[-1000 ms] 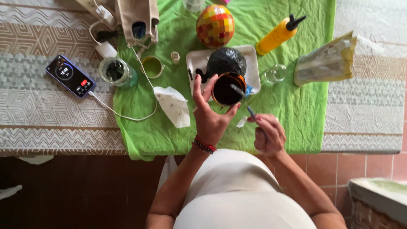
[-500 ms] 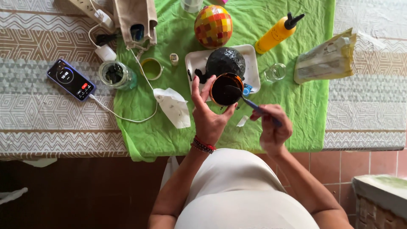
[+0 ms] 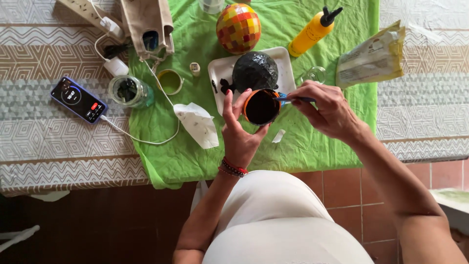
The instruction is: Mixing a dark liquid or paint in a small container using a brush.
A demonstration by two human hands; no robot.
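Landmark is the white tray (image 3: 217,68) on the green cloth (image 3: 195,142). Far left of it: phone (image 3: 78,99) on a white cable, then glass jar (image 3: 130,91), small yellow lid (image 3: 170,81). Below-left of the tray: crumpled paper scrap (image 3: 198,123). Left hand (image 3: 239,134) at the tray's front edge, fingers clamped round a small orange pot (image 3: 261,106) of dark paint, held up off the cloth. Black-painted ball (image 3: 254,71) sits on the tray; multicoloured egg (image 3: 238,27) just behind it. Right hand (image 3: 330,110), right of the tray, pinches a thin brush (image 3: 293,99), tip at the pot's rim. Yellow squeeze bottle (image 3: 312,31) behind-right.
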